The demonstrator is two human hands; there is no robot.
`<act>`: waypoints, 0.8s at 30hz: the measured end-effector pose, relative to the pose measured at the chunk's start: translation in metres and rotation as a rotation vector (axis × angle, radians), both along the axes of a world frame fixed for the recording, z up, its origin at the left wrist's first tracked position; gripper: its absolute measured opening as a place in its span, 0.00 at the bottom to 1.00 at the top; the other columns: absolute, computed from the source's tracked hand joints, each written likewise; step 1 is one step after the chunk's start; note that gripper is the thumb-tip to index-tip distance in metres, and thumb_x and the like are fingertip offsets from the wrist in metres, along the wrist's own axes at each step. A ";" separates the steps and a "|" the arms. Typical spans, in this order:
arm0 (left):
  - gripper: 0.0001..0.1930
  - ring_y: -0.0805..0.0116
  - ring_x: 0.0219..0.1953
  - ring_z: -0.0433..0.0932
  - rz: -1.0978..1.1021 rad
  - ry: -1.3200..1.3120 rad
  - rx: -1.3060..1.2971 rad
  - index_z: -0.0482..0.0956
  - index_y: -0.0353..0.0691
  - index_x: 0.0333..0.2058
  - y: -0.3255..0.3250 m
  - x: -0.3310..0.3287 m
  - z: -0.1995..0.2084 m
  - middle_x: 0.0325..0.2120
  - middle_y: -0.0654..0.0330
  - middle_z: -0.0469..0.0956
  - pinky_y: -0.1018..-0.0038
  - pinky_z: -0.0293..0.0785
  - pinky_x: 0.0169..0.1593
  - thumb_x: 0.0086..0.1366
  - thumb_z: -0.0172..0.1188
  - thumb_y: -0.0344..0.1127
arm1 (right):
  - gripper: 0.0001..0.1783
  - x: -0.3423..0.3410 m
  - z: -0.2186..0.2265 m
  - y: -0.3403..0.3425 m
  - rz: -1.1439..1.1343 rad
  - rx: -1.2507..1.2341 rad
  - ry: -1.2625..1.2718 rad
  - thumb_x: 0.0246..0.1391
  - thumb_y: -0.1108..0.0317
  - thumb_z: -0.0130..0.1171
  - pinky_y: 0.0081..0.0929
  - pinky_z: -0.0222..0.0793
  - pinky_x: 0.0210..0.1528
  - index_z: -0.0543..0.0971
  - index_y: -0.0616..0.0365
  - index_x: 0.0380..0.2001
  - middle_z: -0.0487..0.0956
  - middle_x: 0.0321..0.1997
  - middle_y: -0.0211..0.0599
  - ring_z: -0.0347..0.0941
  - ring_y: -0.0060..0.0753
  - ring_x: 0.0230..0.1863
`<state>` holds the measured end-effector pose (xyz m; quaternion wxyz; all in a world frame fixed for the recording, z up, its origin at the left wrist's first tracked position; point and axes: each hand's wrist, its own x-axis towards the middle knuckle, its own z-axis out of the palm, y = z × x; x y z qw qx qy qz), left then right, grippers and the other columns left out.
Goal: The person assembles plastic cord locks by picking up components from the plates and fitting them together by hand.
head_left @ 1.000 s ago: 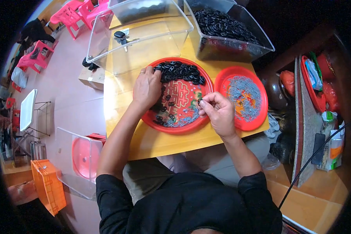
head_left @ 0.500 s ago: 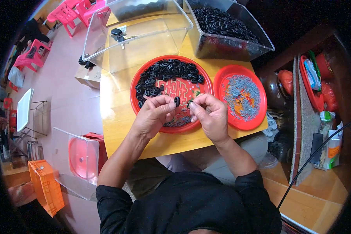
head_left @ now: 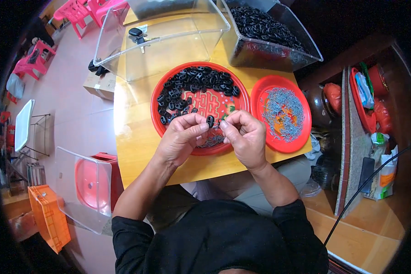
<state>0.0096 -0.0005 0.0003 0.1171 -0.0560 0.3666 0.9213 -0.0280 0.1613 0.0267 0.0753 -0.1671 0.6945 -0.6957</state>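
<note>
Over the near part of a round red tray [head_left: 155,106], my left hand [head_left: 183,139] pinches a small black oval plastic piece [head_left: 210,121] with holes in it. Close beside it, my right hand [head_left: 245,137] has thumb and forefinger pressed together on something tiny and dark that I cannot make out. A narrow gap lies between the fingertips of both hands. Many loose black pieces [head_left: 198,80] like the held one lie along the tray's far and left sides. Small grey pins [head_left: 213,141] are heaped at its near edge, partly hidden by my hands.
A second red tray [head_left: 259,84], to the right, holds many grey pins [head_left: 285,109]. Behind stand a clear bin [head_left: 242,57] full of black pieces [head_left: 265,27] and another clear bin [head_left: 169,43]. Keys [head_left: 138,36] show through its wall. All are on a yellow table [head_left: 134,157].
My left hand has shifted slightly right with the black piece, bringing it nearer to my right fingertips. The surroundings have slid a little in the view as my head moved.
</note>
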 end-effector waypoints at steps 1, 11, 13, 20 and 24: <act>0.04 0.82 0.23 0.67 0.000 0.007 -0.009 0.74 0.39 0.30 0.001 0.000 0.000 0.22 0.69 0.72 0.85 0.62 0.26 0.56 0.59 0.30 | 0.06 0.000 0.000 0.000 0.000 0.001 0.000 0.48 0.75 0.56 0.12 0.57 0.21 0.71 0.60 0.20 0.69 0.18 0.21 0.60 0.08 0.20; 0.03 0.84 0.21 0.65 0.078 0.107 -0.221 0.73 0.37 0.28 0.005 0.000 -0.002 0.21 0.69 0.71 0.87 0.60 0.25 0.55 0.59 0.27 | 0.04 0.001 -0.004 -0.001 0.045 0.013 -0.025 0.50 0.76 0.53 0.11 0.62 0.21 0.71 0.62 0.23 0.70 0.20 0.28 0.65 0.12 0.18; 0.03 0.84 0.21 0.65 0.087 0.119 -0.218 0.73 0.37 0.28 0.006 0.000 -0.003 0.21 0.69 0.72 0.86 0.60 0.25 0.55 0.59 0.27 | 0.04 0.002 -0.004 -0.001 0.046 0.024 -0.042 0.50 0.76 0.53 0.11 0.63 0.21 0.71 0.62 0.23 0.71 0.20 0.28 0.65 0.12 0.18; 0.03 0.84 0.21 0.64 0.045 0.158 -0.163 0.73 0.37 0.28 0.004 -0.001 -0.004 0.21 0.68 0.72 0.87 0.60 0.25 0.55 0.58 0.28 | 0.04 0.000 -0.008 0.002 0.188 -0.179 -0.251 0.52 0.73 0.53 0.13 0.66 0.21 0.72 0.63 0.27 0.73 0.21 0.31 0.68 0.15 0.19; 0.03 0.83 0.21 0.64 0.030 0.150 -0.163 0.73 0.38 0.28 0.003 -0.001 -0.007 0.22 0.68 0.72 0.87 0.59 0.25 0.55 0.57 0.28 | 0.04 0.000 -0.012 0.004 0.210 -0.187 -0.281 0.52 0.74 0.52 0.14 0.68 0.22 0.73 0.65 0.29 0.74 0.23 0.35 0.68 0.18 0.18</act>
